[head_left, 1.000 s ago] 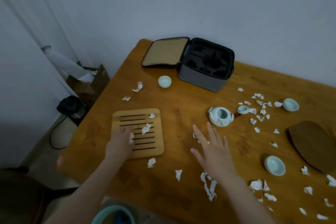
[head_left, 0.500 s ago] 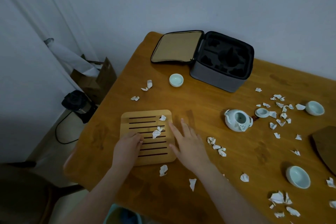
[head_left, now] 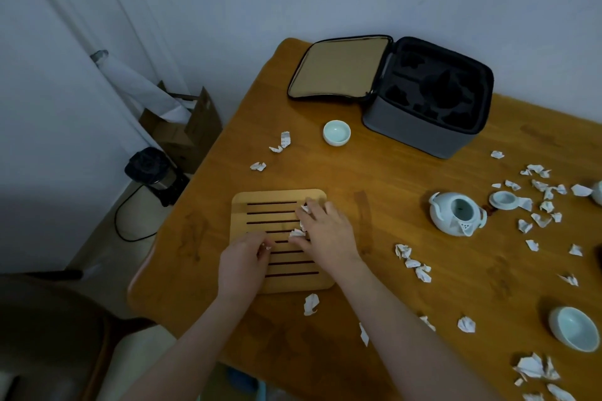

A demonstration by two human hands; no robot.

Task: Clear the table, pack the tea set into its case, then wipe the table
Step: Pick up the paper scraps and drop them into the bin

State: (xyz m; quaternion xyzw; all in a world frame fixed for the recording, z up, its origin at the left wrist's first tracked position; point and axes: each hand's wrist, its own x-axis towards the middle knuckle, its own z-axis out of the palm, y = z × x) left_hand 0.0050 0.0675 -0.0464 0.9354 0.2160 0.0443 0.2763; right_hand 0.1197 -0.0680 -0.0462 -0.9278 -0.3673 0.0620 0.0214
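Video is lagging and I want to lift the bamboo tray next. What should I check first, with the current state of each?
1. Bamboo tray free of paper: not ok. Paper scraps lie on its slats at the right hand.
2. Right hand's grip on those scraps: cannot tell.
3. Left hand free: not ok. It pinches a small scrap.
4. Case open: ok. Its lid is folded back flat.
5. Way from tray to case: not ok. A cup stands between them.
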